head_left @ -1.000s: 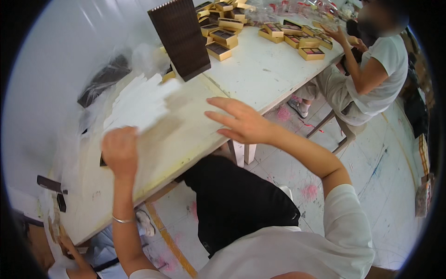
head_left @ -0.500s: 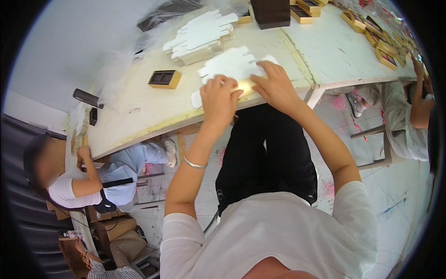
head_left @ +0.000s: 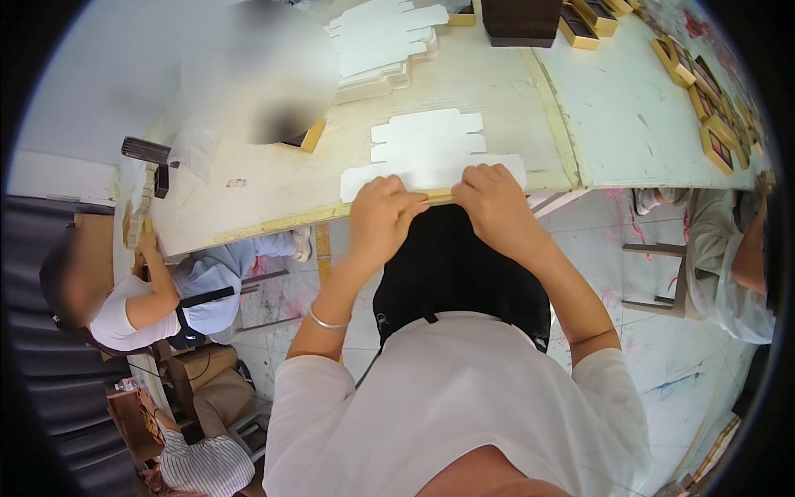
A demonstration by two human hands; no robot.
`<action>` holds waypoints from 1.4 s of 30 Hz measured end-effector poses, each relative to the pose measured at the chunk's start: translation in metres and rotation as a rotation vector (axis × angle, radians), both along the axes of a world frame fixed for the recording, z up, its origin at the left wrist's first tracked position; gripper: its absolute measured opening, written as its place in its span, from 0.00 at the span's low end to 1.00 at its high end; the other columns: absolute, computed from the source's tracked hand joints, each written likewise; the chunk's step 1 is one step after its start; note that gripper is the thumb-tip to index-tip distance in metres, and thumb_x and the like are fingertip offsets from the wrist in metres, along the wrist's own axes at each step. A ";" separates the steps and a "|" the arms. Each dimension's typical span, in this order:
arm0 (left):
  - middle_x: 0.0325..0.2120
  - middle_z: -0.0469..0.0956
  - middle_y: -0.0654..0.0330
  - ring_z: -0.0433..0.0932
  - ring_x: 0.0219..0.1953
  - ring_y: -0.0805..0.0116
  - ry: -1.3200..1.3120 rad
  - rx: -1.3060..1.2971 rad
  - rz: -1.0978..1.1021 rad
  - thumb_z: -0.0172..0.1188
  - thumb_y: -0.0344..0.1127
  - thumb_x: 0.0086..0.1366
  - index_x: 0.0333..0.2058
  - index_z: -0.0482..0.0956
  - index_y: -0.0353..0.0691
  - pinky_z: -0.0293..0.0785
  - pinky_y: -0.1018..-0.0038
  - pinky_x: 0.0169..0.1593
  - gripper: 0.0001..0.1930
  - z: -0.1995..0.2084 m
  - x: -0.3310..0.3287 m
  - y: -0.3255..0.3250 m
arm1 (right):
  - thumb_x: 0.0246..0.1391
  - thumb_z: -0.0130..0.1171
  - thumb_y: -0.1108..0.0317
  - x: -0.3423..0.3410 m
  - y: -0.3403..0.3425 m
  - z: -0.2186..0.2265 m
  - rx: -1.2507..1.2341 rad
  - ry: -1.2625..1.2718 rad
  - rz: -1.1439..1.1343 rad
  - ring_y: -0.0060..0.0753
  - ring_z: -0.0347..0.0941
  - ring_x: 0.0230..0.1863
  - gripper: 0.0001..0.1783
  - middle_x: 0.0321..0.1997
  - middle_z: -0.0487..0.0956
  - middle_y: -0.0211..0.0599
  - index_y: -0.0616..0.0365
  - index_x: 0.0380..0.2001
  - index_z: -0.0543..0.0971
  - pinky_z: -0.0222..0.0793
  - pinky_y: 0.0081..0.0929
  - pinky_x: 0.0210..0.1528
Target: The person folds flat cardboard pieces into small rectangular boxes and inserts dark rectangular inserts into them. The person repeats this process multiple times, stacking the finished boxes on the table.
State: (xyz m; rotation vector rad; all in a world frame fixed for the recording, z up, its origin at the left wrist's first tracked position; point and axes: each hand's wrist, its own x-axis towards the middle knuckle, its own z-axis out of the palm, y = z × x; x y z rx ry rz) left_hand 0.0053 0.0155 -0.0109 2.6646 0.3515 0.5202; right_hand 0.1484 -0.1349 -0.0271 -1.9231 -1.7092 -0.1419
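Observation:
A flat white cardboard box blank [head_left: 426,149] with cut tabs lies at the table's near edge. Along its near side a narrow gold strip is turned up. My left hand [head_left: 381,219] is closed on the left part of that strip, fingers bent and thumb pressing. Gripping the same strip a little to the right is my right hand [head_left: 497,207], its fingers curled over the blank's edge. Between the two hands a short stretch of gold shows. My fingertips' undersides are hidden.
Beyond the blank stands a stack of white blanks [head_left: 373,45]. A gold box [head_left: 312,137] shows partly beside a blurred patch. A dark brown container [head_left: 520,21] and several gold boxes [head_left: 716,149] stand farther right. Co-workers sit at left [head_left: 132,306] and right.
My hands have come down to the blank's near edge and gripped its gold strip. The blank, partly covered before, now shows its white face. The whole view has shifted slightly.

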 end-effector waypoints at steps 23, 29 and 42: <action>0.21 0.78 0.61 0.78 0.25 0.64 0.163 -0.324 0.261 0.61 0.33 0.55 0.38 0.73 0.40 0.71 0.69 0.29 0.12 0.019 0.010 0.023 | 0.39 0.68 0.61 0.025 -0.026 0.026 -0.175 0.064 0.127 0.50 0.57 0.65 0.36 0.65 0.63 0.42 0.52 0.55 0.72 0.54 0.48 0.64; 0.28 0.78 0.57 0.78 0.28 0.61 0.055 -0.174 0.128 0.59 0.29 0.55 0.43 0.74 0.40 0.73 0.68 0.32 0.14 0.006 0.010 0.027 | 0.41 0.66 0.63 0.012 -0.027 0.016 -0.217 -0.156 0.178 0.41 0.64 0.59 0.28 0.57 0.70 0.36 0.53 0.49 0.76 0.53 0.48 0.64; 0.30 0.75 0.56 0.77 0.31 0.61 0.055 -0.241 -0.175 0.58 0.21 0.56 0.43 0.76 0.40 0.75 0.71 0.38 0.15 0.002 0.038 0.064 | 0.40 0.64 0.66 -0.008 0.030 -0.002 0.102 -0.267 0.246 0.38 0.69 0.43 0.14 0.40 0.71 0.38 0.57 0.32 0.74 0.64 0.35 0.47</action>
